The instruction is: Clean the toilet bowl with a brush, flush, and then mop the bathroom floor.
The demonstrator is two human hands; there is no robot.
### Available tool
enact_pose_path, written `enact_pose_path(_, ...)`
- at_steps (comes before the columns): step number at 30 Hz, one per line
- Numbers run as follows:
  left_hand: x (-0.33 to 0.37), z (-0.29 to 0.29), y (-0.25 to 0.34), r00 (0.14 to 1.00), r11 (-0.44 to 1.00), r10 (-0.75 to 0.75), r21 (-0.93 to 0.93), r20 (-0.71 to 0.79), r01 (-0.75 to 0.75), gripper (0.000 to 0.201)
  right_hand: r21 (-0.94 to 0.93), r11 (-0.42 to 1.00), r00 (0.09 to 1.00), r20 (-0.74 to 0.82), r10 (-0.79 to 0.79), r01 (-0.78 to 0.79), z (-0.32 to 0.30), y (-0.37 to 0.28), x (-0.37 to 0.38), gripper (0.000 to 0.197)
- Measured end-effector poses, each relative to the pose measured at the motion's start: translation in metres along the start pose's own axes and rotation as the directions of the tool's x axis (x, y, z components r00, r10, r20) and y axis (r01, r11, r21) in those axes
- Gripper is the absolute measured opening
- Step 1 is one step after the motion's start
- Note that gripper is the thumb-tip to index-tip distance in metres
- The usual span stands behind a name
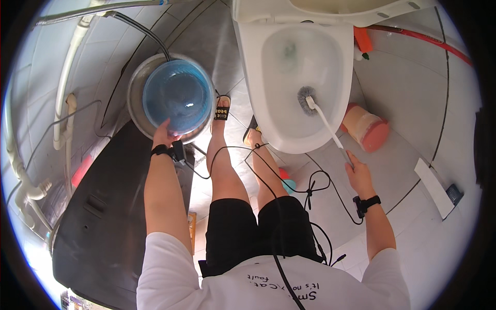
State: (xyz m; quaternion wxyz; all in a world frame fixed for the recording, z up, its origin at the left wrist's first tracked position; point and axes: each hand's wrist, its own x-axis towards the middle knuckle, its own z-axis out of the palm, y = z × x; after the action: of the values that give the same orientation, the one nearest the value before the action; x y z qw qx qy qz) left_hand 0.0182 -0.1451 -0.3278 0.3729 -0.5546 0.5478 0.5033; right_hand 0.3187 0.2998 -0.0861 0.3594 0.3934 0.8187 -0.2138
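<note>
My right hand point(357, 174) is closed round the end of the white handle of a toilet brush point(326, 121). The brush's grey bristle head rests inside the white toilet bowl point(254, 93), near its right inner side. On the left, my left hand point(164, 134) grips the near rim of a blue plastic basin point(178, 90), with a finger over the edge and the others partly hidden. A shallow layer of liquid glints in the blue basin. It sits in or on a larger metal basin point(136, 101), whose pale rim shows round it.
A dark panel point(111, 206) lies along the left, below white pipes point(64, 93). Right of the toilet are a pink-and-cream container point(366, 127) and an orange bottle point(362, 40). Black cables point(310, 191) hang across my legs and wrists. The toilet lid point(330, 10) is raised.
</note>
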Motion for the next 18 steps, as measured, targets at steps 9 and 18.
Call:
enact_pose_path(9,-0.086,0.031,0.018,0.36,0.19,0.928,0.956,-0.1,-0.224,0.063,-0.061,0.998,0.999,-0.05,0.014,-0.017,0.001,0.002,0.01,0.043)
enact_pose_path(18,-0.013,0.018,0.016,0.674,0.331,0.738,0.89,-0.037,-0.314,0.059,-0.335,0.912,0.957,-0.082,-0.28,0.238,0.004,-0.082,0.133,0.032)
